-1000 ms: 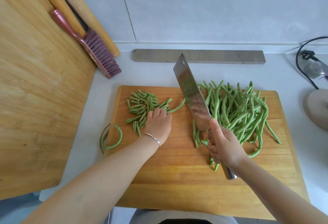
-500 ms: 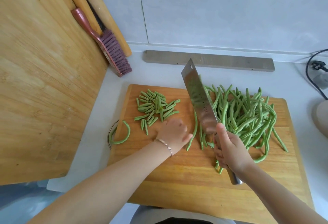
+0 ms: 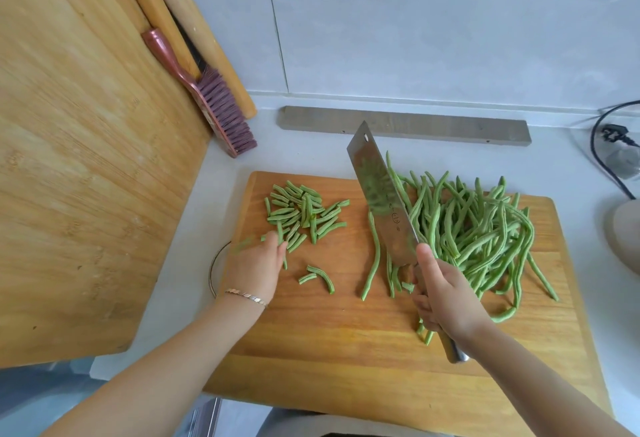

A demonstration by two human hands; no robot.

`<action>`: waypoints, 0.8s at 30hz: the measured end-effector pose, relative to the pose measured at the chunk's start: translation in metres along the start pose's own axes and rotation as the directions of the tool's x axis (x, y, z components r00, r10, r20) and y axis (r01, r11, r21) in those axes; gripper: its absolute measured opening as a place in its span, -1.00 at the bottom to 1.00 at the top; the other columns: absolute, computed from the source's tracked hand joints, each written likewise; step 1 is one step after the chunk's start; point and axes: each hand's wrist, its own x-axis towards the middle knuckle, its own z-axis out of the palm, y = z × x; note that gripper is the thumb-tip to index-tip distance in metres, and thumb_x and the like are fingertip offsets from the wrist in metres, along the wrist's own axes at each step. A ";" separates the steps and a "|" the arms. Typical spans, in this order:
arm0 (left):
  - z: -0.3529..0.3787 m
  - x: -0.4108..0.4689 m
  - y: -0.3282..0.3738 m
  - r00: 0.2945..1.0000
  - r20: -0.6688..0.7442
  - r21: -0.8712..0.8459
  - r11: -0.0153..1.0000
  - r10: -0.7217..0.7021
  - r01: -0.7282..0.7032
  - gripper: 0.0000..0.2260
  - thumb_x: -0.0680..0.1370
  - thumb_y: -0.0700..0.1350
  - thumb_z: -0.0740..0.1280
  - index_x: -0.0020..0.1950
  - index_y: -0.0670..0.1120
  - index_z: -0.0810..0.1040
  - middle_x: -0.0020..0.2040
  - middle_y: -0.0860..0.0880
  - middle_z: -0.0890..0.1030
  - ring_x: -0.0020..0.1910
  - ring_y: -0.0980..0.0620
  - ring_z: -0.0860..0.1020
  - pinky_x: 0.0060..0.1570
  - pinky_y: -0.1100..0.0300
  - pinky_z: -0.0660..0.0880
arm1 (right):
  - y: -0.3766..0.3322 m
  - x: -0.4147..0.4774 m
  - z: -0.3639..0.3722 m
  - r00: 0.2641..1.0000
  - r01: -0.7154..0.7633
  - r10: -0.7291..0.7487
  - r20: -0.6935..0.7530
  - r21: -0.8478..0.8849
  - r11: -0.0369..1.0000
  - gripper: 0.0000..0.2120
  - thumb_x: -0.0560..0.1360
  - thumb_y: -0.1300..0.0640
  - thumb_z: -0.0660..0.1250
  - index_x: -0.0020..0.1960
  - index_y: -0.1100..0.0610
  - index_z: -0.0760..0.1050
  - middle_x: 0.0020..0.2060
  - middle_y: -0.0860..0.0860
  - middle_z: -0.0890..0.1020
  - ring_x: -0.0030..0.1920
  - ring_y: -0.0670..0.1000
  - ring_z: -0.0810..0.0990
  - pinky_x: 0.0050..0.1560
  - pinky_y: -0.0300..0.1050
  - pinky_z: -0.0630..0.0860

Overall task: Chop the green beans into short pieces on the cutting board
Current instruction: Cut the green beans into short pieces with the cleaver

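A pale grey bench [image 3: 311, 156] runs along a tiled wall. Flat on it lies a wooden cutting board [image 3: 346, 339], its near edge reaching the bench front. Behind the board, close to the wall, lies a long grey bar [image 3: 433, 126]. At the left a brush [image 3: 221, 107] stands with its bristles on the bench, beside a large upright wooden board [image 3: 86, 159]. A black cable [image 3: 597, 145] trails across the right corner.
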 end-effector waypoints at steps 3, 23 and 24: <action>-0.008 0.022 0.050 0.973 0.155 -0.194 0.961 -0.170 0.198 -0.74 0.60 0.07 0.12 -0.14 -0.09 0.35 -0.46 0.00 0.46 -0.48 -0.06 0.46 -0.55 0.19 0.31 | -0.005 0.001 -0.012 0.999 0.005 -0.004 -0.034 0.050 0.999 -0.50 0.49 -0.29 0.01 -0.31 0.14 0.20 -0.52 0.00 0.16 -0.55 -0.05 0.11 -0.49 -0.19 0.08; 0.031 0.089 0.161 0.766 0.550 -0.335 0.751 -0.334 0.568 -0.68 0.62 -0.14 0.08 0.32 -0.26 0.27 0.15 -0.20 0.53 0.09 -0.15 0.53 0.02 0.07 0.44 | -0.008 0.006 -0.043 0.998 0.003 0.002 -0.062 0.085 0.996 -0.51 0.52 -0.27 0.01 -0.30 0.14 0.20 -0.54 -0.01 0.19 -0.55 -0.06 0.12 -0.53 -0.22 0.10; 0.030 0.095 0.162 0.773 0.541 -0.364 0.737 -0.330 0.569 -0.65 0.62 -0.11 0.10 0.34 -0.26 0.27 0.18 -0.20 0.52 0.11 -0.16 0.52 0.04 0.06 0.44 | -0.007 0.006 -0.043 0.998 0.000 0.005 -0.059 0.084 0.996 -0.51 0.52 -0.27 0.01 -0.30 0.14 0.20 -0.55 -0.02 0.19 -0.56 -0.06 0.12 -0.54 -0.23 0.10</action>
